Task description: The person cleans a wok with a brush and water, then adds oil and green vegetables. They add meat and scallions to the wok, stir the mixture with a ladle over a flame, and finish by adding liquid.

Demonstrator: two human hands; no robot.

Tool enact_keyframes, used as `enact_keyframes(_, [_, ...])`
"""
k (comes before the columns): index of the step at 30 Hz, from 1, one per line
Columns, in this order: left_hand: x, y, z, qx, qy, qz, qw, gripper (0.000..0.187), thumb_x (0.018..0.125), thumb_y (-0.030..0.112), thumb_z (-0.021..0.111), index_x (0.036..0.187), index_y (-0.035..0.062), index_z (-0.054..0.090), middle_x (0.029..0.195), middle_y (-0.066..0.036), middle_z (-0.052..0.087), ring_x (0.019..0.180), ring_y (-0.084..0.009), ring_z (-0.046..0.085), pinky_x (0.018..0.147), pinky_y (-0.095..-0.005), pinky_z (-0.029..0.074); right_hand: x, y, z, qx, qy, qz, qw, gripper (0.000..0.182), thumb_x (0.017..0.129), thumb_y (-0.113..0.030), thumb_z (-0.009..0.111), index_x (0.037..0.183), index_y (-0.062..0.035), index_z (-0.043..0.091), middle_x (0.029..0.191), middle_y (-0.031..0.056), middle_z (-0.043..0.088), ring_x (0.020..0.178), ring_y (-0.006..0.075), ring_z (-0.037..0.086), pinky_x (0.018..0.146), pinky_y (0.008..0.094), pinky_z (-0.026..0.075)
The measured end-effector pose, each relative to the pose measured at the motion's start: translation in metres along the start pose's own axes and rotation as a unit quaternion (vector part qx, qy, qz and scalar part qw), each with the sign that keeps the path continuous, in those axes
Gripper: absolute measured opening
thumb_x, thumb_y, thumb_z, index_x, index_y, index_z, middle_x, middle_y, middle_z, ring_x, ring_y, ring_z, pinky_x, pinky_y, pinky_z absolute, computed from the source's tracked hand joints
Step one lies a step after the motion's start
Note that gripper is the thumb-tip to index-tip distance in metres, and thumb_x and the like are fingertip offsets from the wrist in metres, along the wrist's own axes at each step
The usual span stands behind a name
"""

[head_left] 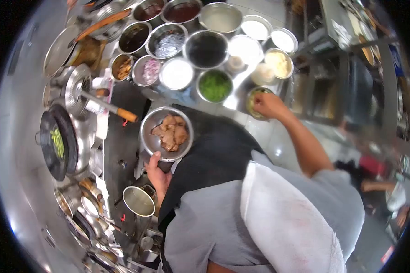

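My left hand (156,175) grips the rim of a steel bowl (145,144), thumb over the edge and fingers underneath. Pieces of brown, sauced meat (172,132) lie in this bowl. On the other side, my right hand (267,105) reaches into a small round container (251,112) at the end of the rows of pots. Its fingers are pinched together over pale greenish contents, and what they hold is hidden. Near it are a pot of chopped green herbs (215,86) and a pot of pale yellow minced food (278,63).
Several steel pots hold dark liquids (206,49), chopped purple onion (151,71) and white contents (176,74). A wooden-handled ladle (127,114) sticks out over the stove edge. Left stands a wok (50,154) with green vegetables. An empty-looking pot (139,201) sits below my left hand.
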State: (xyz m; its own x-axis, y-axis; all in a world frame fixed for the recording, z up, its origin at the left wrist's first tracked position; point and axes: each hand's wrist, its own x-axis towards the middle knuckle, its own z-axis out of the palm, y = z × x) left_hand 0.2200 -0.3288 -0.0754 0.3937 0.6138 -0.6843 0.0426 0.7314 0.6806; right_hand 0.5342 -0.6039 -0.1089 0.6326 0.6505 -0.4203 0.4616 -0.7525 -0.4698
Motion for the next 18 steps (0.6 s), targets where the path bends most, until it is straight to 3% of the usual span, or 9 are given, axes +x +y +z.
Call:
enact_keyframes(1, [0.0,-0.002,0.004,-0.017,-0.027,0.053,0.998,0.055,0.078,0.011,0.062,0.128,-0.0023,0.043,0.113,-0.018,0.057,0.103,-0.0308,0.061,0.089,-0.0436,0.053,0.0,-0.009,-0.006,0.06,0.016,0.016,0.998,0.027,0.075,-0.029,0.064,0.088,-0.0054,0.064,0.082,0.0163,0.067,0.074,0.033,0.064,0.069,0.0423,0.05])
enact_keyframes(5, [-0.002,-0.001,0.011,0.0,0.006,0.084,0.996,0.054,0.076,0.009,0.064,0.126,0.0,0.043,0.113,-0.016,0.057,0.102,-0.0281,0.06,0.088,-0.0403,0.051,0.003,-0.071,-0.032,0.207,-0.027,-0.012,0.978,0.023,0.075,-0.025,0.065,0.086,-0.0048,0.06,0.074,0.0121,0.063,0.068,0.0267,0.062,0.066,0.038,0.048])
enact_keyframes(7, [0.0,-0.003,0.013,0.01,0.02,0.101,0.995,0.054,0.076,0.007,0.065,0.125,0.0,0.044,0.113,-0.016,0.058,0.101,-0.0266,0.06,0.088,-0.0379,0.05,0.003,-0.131,-0.043,0.302,-0.115,-0.041,0.945,0.018,0.078,-0.019,0.063,0.087,-0.0045,0.058,0.071,0.0102,0.059,0.07,0.0218,0.06,0.067,0.0348,0.047])
enact_keyframes(9, [0.002,-0.007,0.015,0.032,0.015,0.112,0.993,0.052,0.076,0.006,0.064,0.124,-0.0004,0.044,0.113,-0.015,0.058,0.101,-0.0262,0.06,0.088,-0.0376,0.049,0.009,-0.173,-0.033,0.224,-0.072,-0.28,0.931,0.015,0.08,-0.013,0.06,0.092,-0.0047,0.057,0.082,0.0133,0.06,0.077,0.0276,0.062,0.069,0.0369,0.048])
enact_keyframes(10, [0.001,-0.007,0.015,0.03,0.003,0.112,0.993,0.052,0.077,0.005,0.064,0.125,-0.0008,0.044,0.114,-0.015,0.058,0.102,-0.026,0.06,0.088,-0.0379,0.05,0.01,-0.191,-0.024,0.221,-0.08,-0.285,0.929,0.015,0.08,-0.013,0.06,0.092,-0.0047,0.057,0.082,0.0133,0.06,0.077,0.0276,0.062,0.069,0.0369,0.048])
enact_keyframes(12, [-0.001,-0.005,0.013,0.008,0.001,0.085,0.996,0.052,0.077,0.006,0.063,0.125,-0.0009,0.044,0.114,-0.015,0.058,0.102,-0.0261,0.06,0.089,-0.0377,0.05,0.01,-0.217,-0.006,0.149,0.003,-0.372,0.916,0.019,0.081,-0.009,0.058,0.099,-0.0053,0.057,0.094,0.016,0.06,0.082,0.0344,0.062,0.072,0.0396,0.049])
enact_keyframes(15, [-0.009,0.009,0.011,0.009,0.007,0.073,0.997,0.05,0.079,0.006,0.061,0.125,-0.0012,0.045,0.115,-0.015,0.058,0.104,-0.0264,0.06,0.089,-0.0376,0.05,0.011,-0.242,-0.006,0.18,-0.027,-0.36,0.915,0.024,0.081,-0.006,0.056,0.105,-0.006,0.056,0.101,0.0166,0.059,0.085,0.0389,0.06,0.076,0.0421,0.049])
enact_keyframes(18, [-0.003,0.022,-0.009,-0.028,-0.039,0.089,0.995,0.049,0.08,0.006,0.06,0.125,-0.0012,0.045,0.114,-0.016,0.058,0.103,-0.0265,0.06,0.089,-0.0377,0.05,0.017,-0.262,-0.007,0.176,0.014,-0.371,0.912,0.023,0.081,-0.004,0.057,0.104,-0.005,0.057,0.098,0.0156,0.06,0.084,0.0342,0.062,0.074,0.0387,0.051])
